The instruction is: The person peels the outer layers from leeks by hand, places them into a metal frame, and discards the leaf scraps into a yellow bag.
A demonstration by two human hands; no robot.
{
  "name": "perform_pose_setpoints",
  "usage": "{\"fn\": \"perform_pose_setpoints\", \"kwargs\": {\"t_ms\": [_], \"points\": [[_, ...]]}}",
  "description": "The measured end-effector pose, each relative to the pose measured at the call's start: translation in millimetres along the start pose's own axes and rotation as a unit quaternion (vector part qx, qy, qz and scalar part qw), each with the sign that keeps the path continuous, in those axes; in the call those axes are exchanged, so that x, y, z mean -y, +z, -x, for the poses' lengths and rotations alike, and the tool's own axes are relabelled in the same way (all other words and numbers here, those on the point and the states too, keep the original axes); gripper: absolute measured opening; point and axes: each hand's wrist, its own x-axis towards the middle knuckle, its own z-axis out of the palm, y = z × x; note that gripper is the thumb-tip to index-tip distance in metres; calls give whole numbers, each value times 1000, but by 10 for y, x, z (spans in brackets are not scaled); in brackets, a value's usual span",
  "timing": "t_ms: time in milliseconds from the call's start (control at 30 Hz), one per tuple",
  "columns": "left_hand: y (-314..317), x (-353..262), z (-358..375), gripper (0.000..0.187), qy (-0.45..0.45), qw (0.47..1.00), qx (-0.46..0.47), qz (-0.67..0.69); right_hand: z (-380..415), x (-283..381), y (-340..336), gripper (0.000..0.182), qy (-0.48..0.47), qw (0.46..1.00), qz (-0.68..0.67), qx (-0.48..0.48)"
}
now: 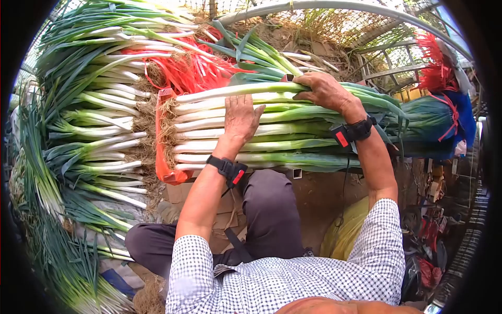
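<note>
A row of long green onions point(209, 129) lies side by side in front of me, white root ends to the left and leaves to the right. My left hand point(242, 118) rests flat across the white stalks, fingers stretched out and thumb apart. At the far edge of the row, my right hand point(328, 93) has its fingers curled around the topmost green onion point(272, 88), where white turns to green. An orange-red sheet point(163, 170) stands along the root ends. Dark straps with small devices circle both wrists.
Many more green onions point(99, 120) are piled along the left side. Red plastic strips point(193, 63) lie in a heap behind the row. Red ties point(438, 63) hang at the far right, above a blue cover point(465, 118). A yellow sack point(340, 227) sits beside my knee.
</note>
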Motion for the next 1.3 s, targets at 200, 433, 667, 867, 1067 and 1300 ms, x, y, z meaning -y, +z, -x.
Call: {"fn": "perform_pose_setpoints", "kwargs": {"t_ms": [200, 433, 667, 867, 1067, 1300], "points": [[173, -33, 92, 48, -37, 998, 32, -28, 56, 18, 181, 45, 1, 999, 6, 43], [221, -27, 176, 48, -38, 999, -10, -17, -50, -24, 458, 41, -60, 993, 77, -72], [159, -34, 219, 36, -33, 999, -19, 15, 217, 173, 804, 57, 31, 984, 111, -132], [128, -101, 240, 29, -38, 999, 6, 4, 420, -277, 493, 48, 37, 988, 140, -44], [150, -96, 240, 34, 2, 997, -80, -9, 157, -683, 722, 38, -42, 990, 125, -49], [86, -115, 234, 36, -14, 999, -36, 5, 171, -875, 901, 51, 0, 1000, -11, -22]]}}
